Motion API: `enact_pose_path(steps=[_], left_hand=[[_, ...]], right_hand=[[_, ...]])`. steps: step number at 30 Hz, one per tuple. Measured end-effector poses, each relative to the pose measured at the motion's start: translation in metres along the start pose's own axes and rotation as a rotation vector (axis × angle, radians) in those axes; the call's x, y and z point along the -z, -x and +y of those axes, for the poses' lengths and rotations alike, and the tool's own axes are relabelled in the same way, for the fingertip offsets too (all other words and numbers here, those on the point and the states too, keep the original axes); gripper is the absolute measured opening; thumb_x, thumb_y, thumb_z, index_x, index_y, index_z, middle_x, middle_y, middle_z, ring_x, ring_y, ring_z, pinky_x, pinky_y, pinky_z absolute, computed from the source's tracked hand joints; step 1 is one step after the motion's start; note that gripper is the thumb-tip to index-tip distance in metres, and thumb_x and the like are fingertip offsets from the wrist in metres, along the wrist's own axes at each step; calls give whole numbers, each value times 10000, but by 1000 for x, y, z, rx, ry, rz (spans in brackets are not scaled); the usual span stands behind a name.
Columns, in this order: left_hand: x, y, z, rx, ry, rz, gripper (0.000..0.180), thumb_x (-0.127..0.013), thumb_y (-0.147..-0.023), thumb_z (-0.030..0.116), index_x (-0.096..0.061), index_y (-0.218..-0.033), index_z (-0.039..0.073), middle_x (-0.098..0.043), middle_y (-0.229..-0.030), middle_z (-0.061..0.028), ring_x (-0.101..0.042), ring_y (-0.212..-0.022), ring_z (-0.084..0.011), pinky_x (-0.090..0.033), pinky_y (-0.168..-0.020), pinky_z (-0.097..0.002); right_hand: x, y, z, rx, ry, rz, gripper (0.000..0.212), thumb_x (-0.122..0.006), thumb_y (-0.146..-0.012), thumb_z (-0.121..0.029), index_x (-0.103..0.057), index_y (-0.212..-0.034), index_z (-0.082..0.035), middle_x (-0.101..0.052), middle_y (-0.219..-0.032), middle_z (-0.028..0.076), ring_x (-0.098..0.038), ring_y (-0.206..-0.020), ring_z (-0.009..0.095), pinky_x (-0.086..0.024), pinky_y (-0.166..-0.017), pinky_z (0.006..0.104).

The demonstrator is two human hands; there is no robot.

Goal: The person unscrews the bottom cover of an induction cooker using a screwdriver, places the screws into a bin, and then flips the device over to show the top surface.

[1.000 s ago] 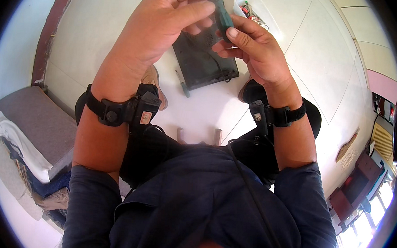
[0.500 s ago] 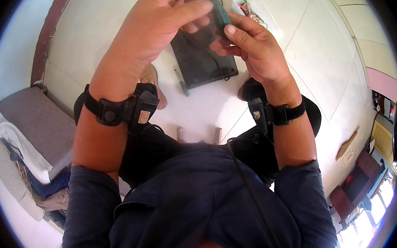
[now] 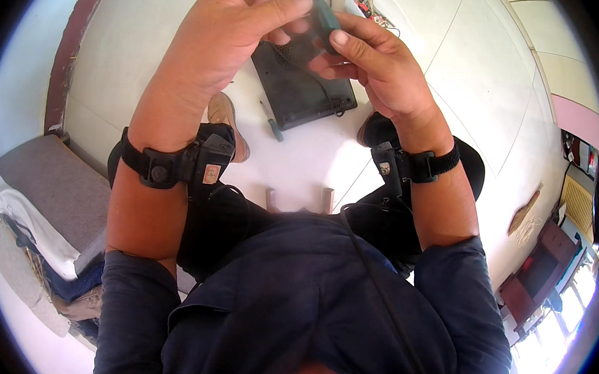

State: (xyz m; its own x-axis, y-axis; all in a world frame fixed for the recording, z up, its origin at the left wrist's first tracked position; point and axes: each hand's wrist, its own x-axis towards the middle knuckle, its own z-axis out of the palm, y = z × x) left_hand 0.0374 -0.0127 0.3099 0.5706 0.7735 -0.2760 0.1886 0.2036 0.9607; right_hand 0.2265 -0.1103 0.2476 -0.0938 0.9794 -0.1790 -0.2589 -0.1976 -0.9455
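Both my hands are raised near the top of the head view, around a dark green tool handle (image 3: pixel 326 27). My right hand (image 3: pixel 382 64) is closed on its lower end with thumb and fingers. The curled fingers of my left hand (image 3: pixel 251 18) pinch near its upper end, which the picture's top edge cuts off, so I cannot tell the tool's tip. Beneath them a black laptop (image 3: pixel 297 100) lies underside up on the floor, partly hidden by my hands, with a thin black cable (image 3: pixel 326 93) across it. Close to its near left corner lies a green-handled screwdriver (image 3: pixel 274 126).
A white plastic box (image 3: pixel 397 6) of small tools and parts stands beyond my right hand. My shoes (image 3: pixel 227 119) flank the laptop. A grey cushioned seat (image 3: pixel 52 191) with cloths is at the left; dark red furniture (image 3: pixel 535 274) is at the far right.
Both hands, with the tool handle between them, have shifted slightly up and to the left. The laptop and the floor screwdriver appear a little higher and further left too.
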Motion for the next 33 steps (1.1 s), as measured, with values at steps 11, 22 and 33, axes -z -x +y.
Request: enact_pose_path(steps=[11, 22, 33], left_hand=[[1, -1, -5, -16, 39, -13, 246, -632, -970, 115, -596, -1167, -28, -641, -940, -57, -604, -835, -117, -496, -744, -256], [1, -1, -4, -5, 27, -15, 242, -629, -969, 110, -595, -1166, -26, -637, -948, -54, -602, -846, -116, -494, -746, -256], [0, -1, -2, -1, 25, -16, 234, -630, -966, 107, -595, -1154, -27, -635, -948, -52, -602, -847, -116, -494, -743, -255]], right_hand=[[0, 0, 0, 1, -8, 1, 483, -616, -1013, -277, -531, -1390, 13, -673, -1121, 140, -720, -960, 254, -595, -865, 330], [0, 0, 1, 3, -9, 4, 463, -610, -1017, -286, -554, -1374, 4, -674, -1119, 133, -719, -949, 242, -598, -857, 327], [-1, 0, 1, 6, -4, 3, 468, -618, -1012, -282, -553, -1377, 3, -677, -1114, 136, -720, -943, 244, -599, -851, 324]])
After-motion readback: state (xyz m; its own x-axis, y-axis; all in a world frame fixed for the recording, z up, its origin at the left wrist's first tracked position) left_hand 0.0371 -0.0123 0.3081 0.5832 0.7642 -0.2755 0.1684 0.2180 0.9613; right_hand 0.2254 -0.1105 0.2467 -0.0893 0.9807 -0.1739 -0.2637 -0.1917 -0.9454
